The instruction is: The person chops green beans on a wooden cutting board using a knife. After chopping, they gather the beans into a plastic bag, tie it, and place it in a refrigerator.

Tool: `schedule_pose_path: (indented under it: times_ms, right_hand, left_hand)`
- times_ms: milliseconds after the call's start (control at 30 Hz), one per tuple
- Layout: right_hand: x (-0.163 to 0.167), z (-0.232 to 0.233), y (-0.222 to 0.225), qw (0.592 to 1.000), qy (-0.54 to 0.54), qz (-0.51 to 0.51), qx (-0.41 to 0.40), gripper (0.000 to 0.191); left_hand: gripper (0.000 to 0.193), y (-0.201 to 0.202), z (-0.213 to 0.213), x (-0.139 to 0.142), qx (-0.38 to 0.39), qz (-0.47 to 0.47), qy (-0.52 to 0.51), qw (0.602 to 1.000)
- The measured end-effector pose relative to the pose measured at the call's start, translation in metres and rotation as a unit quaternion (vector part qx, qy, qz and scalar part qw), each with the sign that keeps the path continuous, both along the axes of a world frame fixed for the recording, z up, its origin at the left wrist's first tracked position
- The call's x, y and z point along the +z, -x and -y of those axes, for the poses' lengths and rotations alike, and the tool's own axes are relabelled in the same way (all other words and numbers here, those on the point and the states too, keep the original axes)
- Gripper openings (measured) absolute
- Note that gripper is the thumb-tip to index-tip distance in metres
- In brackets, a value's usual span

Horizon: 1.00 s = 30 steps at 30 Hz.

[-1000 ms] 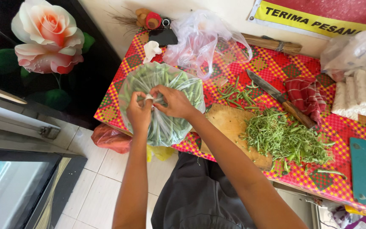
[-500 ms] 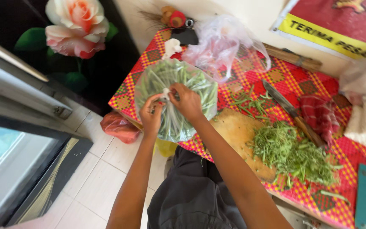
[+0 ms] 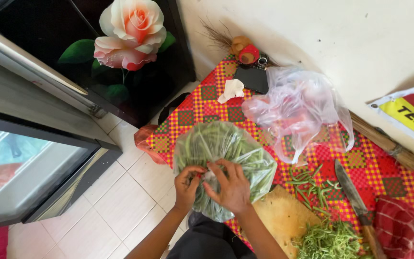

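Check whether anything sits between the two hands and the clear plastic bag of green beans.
Nothing visible does. The left hand and right hand already rest directly on the clear plastic bag of green beans, fingers gathered at its near side, above the red checkered tablecloth.

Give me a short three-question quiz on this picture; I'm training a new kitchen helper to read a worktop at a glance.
1. What do the left hand and the right hand grip together?
2. True or false: the knife lies on the wooden cutting board.
3. Which lies nearest the wall? A. the empty clear plastic bag B. the pile of chopped greens C. the cutting board

Key
1. The gathered top of a clear bag of green beans.
2. False: it lies on the checked red cloth, right of the board.
3. A
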State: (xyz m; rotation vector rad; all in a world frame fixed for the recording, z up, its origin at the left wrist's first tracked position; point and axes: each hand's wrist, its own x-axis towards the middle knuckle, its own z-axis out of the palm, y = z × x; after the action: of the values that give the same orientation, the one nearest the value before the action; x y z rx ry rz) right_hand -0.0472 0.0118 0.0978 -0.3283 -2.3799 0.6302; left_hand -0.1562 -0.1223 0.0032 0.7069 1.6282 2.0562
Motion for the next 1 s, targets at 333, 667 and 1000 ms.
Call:
schedule_pose_path:
  times_ms: [333, 667, 1000]
  right_hand:
    - [-0.010, 0.017, 0.017, 0.978, -0.128, 0.141, -0.082, 0.022]
    - [0.012, -0.047, 0.038, 0.972, -0.096, 0.170, 0.132, 0.015]
    - [0.037, -0.039, 0.029, 0.988, 0.034, 0.129, 0.078, 0.009]
  left_hand:
    - [0.019, 0.019, -0.005, 0.040, 0.003, 0.225, 0.068, 0.972]
    - [0.021, -0.006, 0.102, 0.136, -0.155, -0.141, 0.404, 0.890]
    - [0.026, 0.057, 0.253, 0.142, 0.042, -0.029, 0.511, 0.858]
